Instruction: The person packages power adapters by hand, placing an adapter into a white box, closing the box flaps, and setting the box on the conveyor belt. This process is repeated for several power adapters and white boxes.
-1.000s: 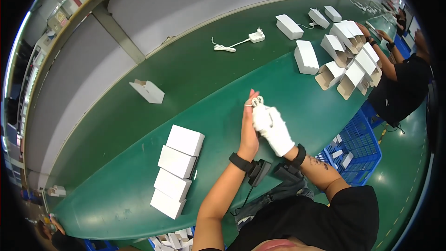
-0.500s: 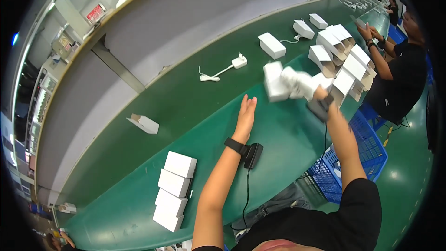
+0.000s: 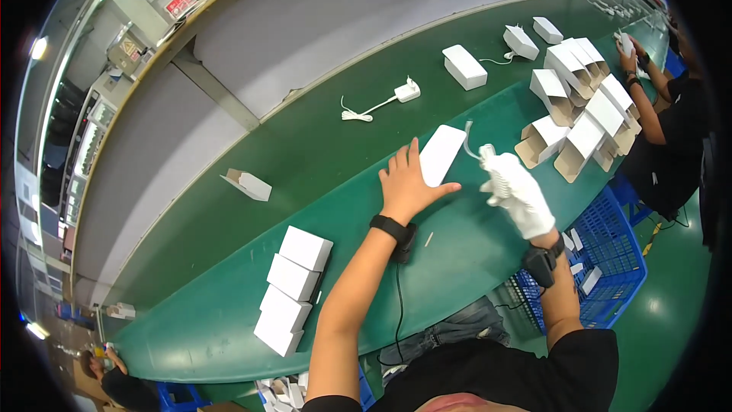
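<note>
My left hand (image 3: 408,183) is bare, its fingers spread and thumb stretched out, against the near left side of a closed white box (image 3: 442,154). The box lies on the green mat. To its right is my right hand (image 3: 517,191) in a white glove, fingers curled. From its fingertips a thin white cable (image 3: 471,142) curves up beside the box; how much more the glove holds is hard to see. Beyond the box, a white power adapter (image 3: 408,91) lies with its cord trailing left.
Several open white boxes (image 3: 583,118) are heaped at right; several closed ones (image 3: 290,299) lie in a row at left. An open carton (image 3: 248,185) rests nearer the wall. A blue basket (image 3: 621,290) stands beside the table. A co-worker's hands (image 3: 631,57) hold something white.
The white box has left my right hand and lies on the mat. My right hand has drawn back toward me; my left has spread its fingers and reached the box.
</note>
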Tool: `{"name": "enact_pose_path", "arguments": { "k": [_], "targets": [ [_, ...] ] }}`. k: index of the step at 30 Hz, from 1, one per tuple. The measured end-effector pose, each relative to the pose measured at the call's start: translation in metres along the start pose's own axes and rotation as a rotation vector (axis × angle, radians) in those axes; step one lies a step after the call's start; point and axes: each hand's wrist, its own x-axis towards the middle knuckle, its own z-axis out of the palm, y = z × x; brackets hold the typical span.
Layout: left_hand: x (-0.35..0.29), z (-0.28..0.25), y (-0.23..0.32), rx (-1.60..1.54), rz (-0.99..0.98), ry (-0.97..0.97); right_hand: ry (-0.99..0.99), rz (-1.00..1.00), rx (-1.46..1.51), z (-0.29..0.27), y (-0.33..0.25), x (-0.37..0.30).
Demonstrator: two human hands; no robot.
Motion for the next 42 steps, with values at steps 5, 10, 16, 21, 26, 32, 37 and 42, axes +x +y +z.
{"name": "enact_pose_path", "arguments": {
  "k": [5,10,16,21,26,32,37,42],
  "targets": [
    [0.028,0.005,0.018,0.169,-0.169,-0.339,-0.004,-0.196,0.084,0.010,-0.016,-0.034],
    [0.000,-0.010,-0.036,-1.109,0.046,-0.518,-0.121,-0.148,0.347,0.026,-0.023,-0.044],
    [-0.052,-0.037,-0.032,-1.225,0.090,-0.602,-0.312,0.028,-0.178,0.031,-0.019,-0.005],
    [-0.057,-0.025,-0.014,-1.068,0.107,-0.485,-0.581,-0.189,-1.645,0.071,-0.063,0.007],
    [-0.050,-0.020,-0.001,-1.021,0.067,-0.421,-0.709,-0.157,-1.818,0.075,-0.059,0.020],
    [-0.054,0.000,-0.005,-0.968,0.257,-0.096,-0.773,-0.600,-1.685,0.055,-0.010,0.035],
    [-0.057,-0.017,-0.029,-0.816,-0.010,0.199,-0.579,-0.641,-1.382,0.097,-0.005,0.054],
    [-0.064,-0.003,-0.061,-0.675,-0.239,0.455,-0.208,-0.316,-1.009,0.140,0.051,0.074]
  ]
}}
